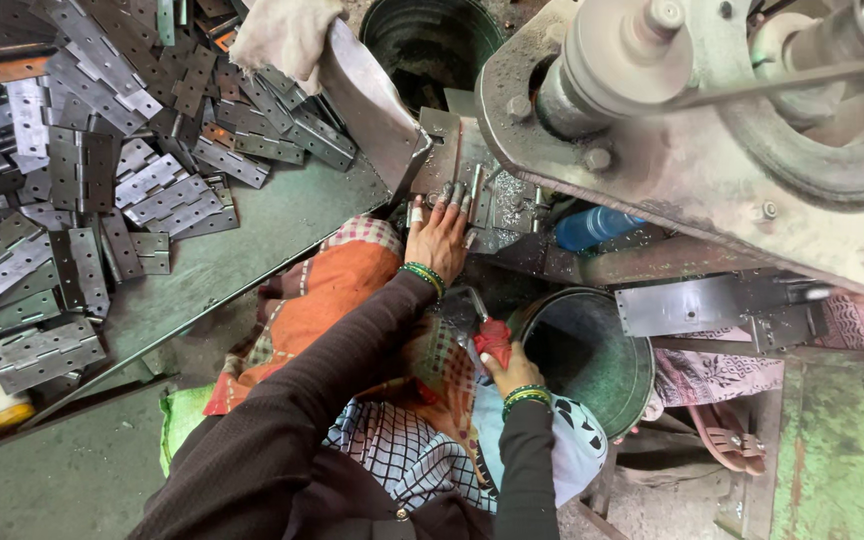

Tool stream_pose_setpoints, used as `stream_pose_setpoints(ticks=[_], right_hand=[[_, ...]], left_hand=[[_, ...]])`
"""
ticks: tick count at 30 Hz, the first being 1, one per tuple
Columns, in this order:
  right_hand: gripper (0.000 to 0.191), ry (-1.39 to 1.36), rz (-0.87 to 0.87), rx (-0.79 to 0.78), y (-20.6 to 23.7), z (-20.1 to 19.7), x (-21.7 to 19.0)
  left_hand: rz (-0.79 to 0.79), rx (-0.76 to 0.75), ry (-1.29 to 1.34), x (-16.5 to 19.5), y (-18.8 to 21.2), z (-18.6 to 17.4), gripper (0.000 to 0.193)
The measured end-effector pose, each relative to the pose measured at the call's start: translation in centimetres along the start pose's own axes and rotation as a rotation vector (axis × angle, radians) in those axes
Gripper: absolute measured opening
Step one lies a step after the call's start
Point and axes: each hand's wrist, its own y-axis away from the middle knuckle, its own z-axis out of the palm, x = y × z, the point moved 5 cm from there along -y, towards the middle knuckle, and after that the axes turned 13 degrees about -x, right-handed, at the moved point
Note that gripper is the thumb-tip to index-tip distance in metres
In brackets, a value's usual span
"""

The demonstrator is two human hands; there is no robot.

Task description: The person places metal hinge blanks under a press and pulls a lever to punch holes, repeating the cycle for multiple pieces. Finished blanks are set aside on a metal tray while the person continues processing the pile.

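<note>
Many hinges point(102, 170) beside hands, L point(437, 240) & R point(514, 372).

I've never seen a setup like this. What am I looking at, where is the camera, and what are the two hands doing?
The camera sits on the person's head, looking straight down. The big grey metal press machine fills the upper right. The left hand rests flat on small metal parts at the machine's work bed. The right hand grips a handle wrapped in red cloth, beside a dark round metal bucket. To the left, a grey sloping metal table carries a pile of flat grey steel hinges.
</note>
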Motion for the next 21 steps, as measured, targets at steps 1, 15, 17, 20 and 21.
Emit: stream_pose_setpoints(ticks=[1,15,17,20,21], right_hand=[[0.072,-0.021,-0.014,0.018,-0.2,0.7,0.2],[0.066,0.083,0.046,-0.084,-0.1,-3.2,-0.4],[0.063,0.094,0.074,-0.032,0.4,-3.9,-0.7],[0.063,0.061,0.064,-0.006,0.7,-2.0,-0.6],[0.064,0.017,0.056,0.011,0.6,-0.8,-0.5]], left_hand=[[0.002,0.004,-0.007,0.0,0.0,-0.1,0.060],[-0.008,-0.029,0.005,-0.2,0.1,0.3,0.058],[-0.013,-0.043,0.012,0.0,0.0,0.5,0.058],[-0.026,-0.009,0.016,-0.1,-0.1,0.6,0.057],[-0.022,0.002,0.010,-0.1,-0.1,0.6,0.057]])
